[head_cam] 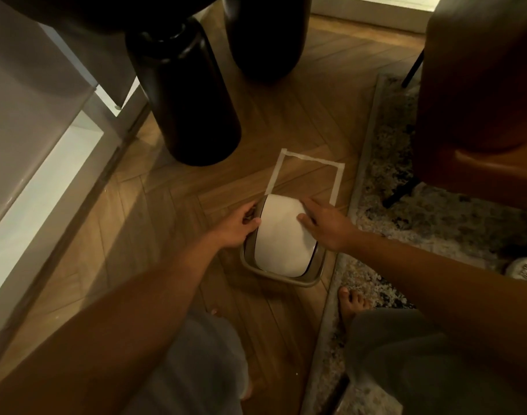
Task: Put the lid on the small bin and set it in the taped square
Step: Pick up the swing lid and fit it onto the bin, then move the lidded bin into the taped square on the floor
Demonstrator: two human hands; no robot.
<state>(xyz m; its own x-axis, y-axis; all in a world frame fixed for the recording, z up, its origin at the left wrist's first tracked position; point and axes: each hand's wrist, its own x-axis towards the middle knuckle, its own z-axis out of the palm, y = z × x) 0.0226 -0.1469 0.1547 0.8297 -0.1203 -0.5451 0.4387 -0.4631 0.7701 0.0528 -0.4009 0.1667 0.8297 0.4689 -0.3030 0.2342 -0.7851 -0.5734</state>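
A small grey-beige bin [308, 281] stands on the wooden floor, just in front of a square of white tape [335, 182]. Its far end overlaps the square's near edge. A white domed lid [281, 239] lies on top of the bin, inside its rim. My left hand [236, 224] grips the bin's left rim at the far corner. My right hand [323, 223] rests flat on the lid's right side, fingers spread and pointing left.
Two thick black table legs [187, 94] stand beyond the tape on the left. A brown leather chair [477, 91] stands at the right on a speckled rug [429, 220]. A white cabinet plinth [43, 181] runs along the left. My bare foot [350, 304] is near the bin.
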